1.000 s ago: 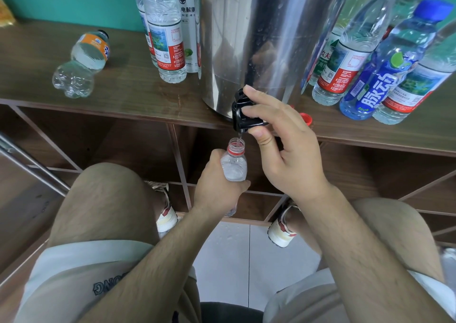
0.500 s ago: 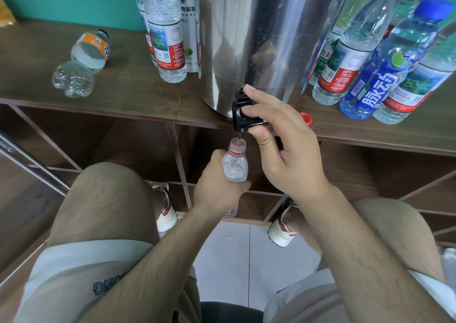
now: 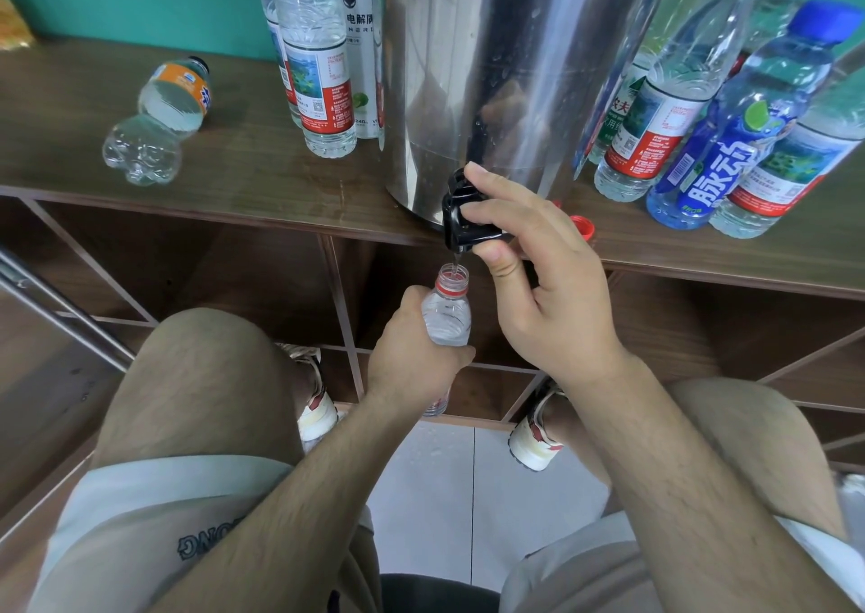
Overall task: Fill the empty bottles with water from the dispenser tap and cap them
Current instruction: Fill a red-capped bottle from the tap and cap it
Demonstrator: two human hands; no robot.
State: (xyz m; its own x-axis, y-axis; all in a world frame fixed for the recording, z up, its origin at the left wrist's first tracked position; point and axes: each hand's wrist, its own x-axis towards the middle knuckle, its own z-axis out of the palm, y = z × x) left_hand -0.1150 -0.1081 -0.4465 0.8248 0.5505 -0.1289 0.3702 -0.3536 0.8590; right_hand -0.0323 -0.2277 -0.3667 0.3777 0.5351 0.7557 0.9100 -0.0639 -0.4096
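My left grip (image 3: 412, 355) clenched round bottle (image 3: 447, 313), mouth at 6 o'clock of tap (image 3: 461, 219) so the stream lands inside; right grip (image 3: 538, 285) pinches tap open; red cap (image 3: 582, 227) parked on bench (image 3: 262, 182) at tap's 3 o'clock.

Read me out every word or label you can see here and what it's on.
"电解" above "NER", cut off: white-label bottle
"脉动": blue bottle
"夫": half-hidden bottle
"ONG", upside down: shirt
Fine print on the red-label bottle and the orange-label bottle: too small to read.
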